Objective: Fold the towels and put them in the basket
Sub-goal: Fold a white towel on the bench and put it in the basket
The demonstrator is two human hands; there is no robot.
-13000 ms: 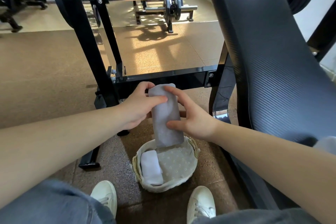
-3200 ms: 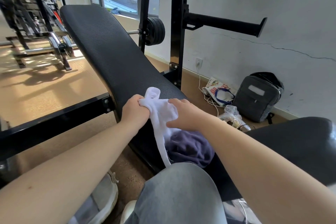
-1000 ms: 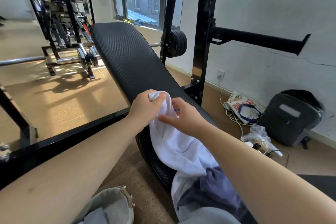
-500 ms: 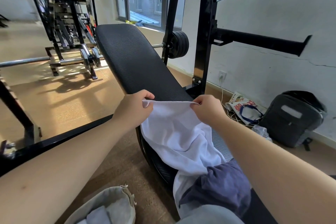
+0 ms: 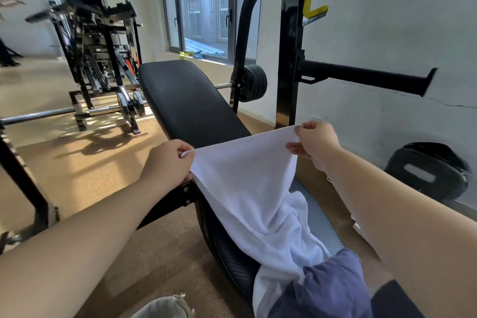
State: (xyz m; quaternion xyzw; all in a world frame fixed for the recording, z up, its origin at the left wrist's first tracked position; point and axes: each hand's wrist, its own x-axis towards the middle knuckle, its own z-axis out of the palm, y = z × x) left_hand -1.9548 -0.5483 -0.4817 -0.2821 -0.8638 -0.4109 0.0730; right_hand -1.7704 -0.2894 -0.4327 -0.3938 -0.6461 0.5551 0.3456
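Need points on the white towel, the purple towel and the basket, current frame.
white towel (image 5: 245, 183): head view, flat stretched middle of the cloth.
purple towel (image 5: 333, 289): head view, crumpled bulk.
basket (image 5: 165, 306): head view, cloth rim at the bottom edge.

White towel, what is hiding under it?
Under the white cloth towel is the black padded gym bench, whose near end it covers. The crumpled purple towel lies over its lower end. Anything else beneath is hidden.
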